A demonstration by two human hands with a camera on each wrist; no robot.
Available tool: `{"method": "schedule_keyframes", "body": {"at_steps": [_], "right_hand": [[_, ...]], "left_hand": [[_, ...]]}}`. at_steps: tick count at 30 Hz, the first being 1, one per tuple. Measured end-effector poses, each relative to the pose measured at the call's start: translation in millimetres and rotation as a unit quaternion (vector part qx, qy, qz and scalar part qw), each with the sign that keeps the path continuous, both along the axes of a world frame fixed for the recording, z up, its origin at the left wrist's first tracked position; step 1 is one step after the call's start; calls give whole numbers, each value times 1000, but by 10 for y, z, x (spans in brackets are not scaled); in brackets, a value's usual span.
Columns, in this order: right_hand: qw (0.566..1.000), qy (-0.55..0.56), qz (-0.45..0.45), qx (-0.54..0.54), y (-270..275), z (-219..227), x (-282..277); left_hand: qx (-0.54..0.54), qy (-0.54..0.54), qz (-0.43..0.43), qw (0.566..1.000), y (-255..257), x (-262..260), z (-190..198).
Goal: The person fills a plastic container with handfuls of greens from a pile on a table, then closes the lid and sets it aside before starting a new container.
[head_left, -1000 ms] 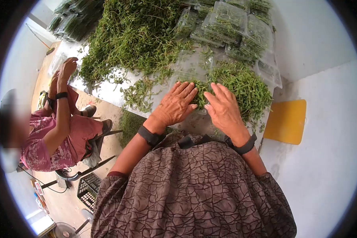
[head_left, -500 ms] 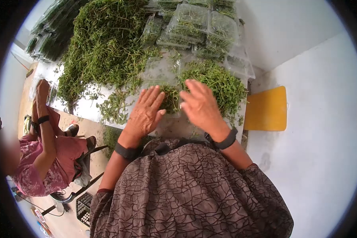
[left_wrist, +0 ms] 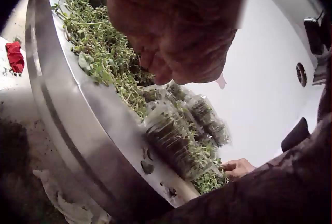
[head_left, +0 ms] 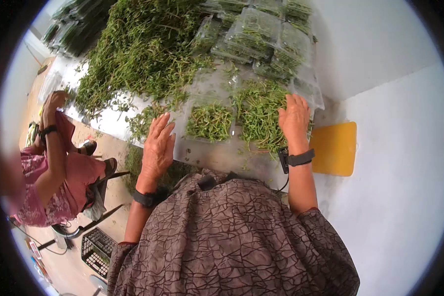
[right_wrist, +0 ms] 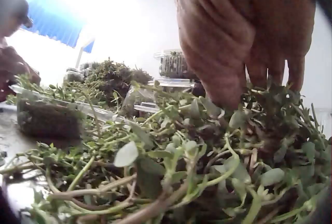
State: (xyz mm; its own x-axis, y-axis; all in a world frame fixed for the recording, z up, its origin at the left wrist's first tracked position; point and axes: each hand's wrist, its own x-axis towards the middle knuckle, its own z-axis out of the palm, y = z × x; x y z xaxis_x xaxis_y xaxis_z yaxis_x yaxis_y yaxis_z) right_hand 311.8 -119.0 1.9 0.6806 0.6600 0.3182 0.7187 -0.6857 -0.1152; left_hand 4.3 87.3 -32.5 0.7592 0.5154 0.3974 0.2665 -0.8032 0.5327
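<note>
A clear plastic clamshell box (head_left: 183, 140) lies open on the table, its base filled with leafy green stems (head_left: 209, 122). My left hand (head_left: 158, 148) hovers at the box's left side, fingers extended and nothing in them. To the right of the box spreads a small pile of greens (head_left: 261, 116). My right hand (head_left: 296, 118) is at that pile's right edge. In the right wrist view, the fingertips of the right hand (right_wrist: 244, 37) reach down into the leaves, fingers fairly straight. The filled box (right_wrist: 49, 117) stands beyond the pile there.
A large heap of greens (head_left: 138, 49) covers the back of the table. Filled clear boxes (head_left: 254, 32) are stacked at the back right, more packs (head_left: 76, 27) at the back left. Another person (head_left: 59, 172) sits at left. A yellow panel (head_left: 334, 148) stands by the right wall.
My hands have moved apart. The left lifted away from the box's greens to its left; the right went to the far right edge of the small pile, uncovering the filled box.
</note>
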Motion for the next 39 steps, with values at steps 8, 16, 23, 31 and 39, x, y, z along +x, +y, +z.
{"method": "schedule_keyframes", "body": {"at_steps": [8, 16, 23, 31, 39], "right_hand": [[997, -59, 33, 44, -104, -25, 194], [987, -56, 4, 151, -160, 324, 223], [899, 251, -41, 356, -87, 705, -25], [805, 426, 125, 393, 446, 785, -772], [855, 424, 172, 244, 655, 139, -953]], "left_hand": [[-6, -29, 12, 1000, -87, -84, -71], [-37, -40, 19, 998, -173, -97, -45], [-52, -42, 27, 997, -218, -119, 9], [-32, -48, 5, 998, -198, -96, -32], [-34, -57, 6, 998, -235, -140, -71]]}}
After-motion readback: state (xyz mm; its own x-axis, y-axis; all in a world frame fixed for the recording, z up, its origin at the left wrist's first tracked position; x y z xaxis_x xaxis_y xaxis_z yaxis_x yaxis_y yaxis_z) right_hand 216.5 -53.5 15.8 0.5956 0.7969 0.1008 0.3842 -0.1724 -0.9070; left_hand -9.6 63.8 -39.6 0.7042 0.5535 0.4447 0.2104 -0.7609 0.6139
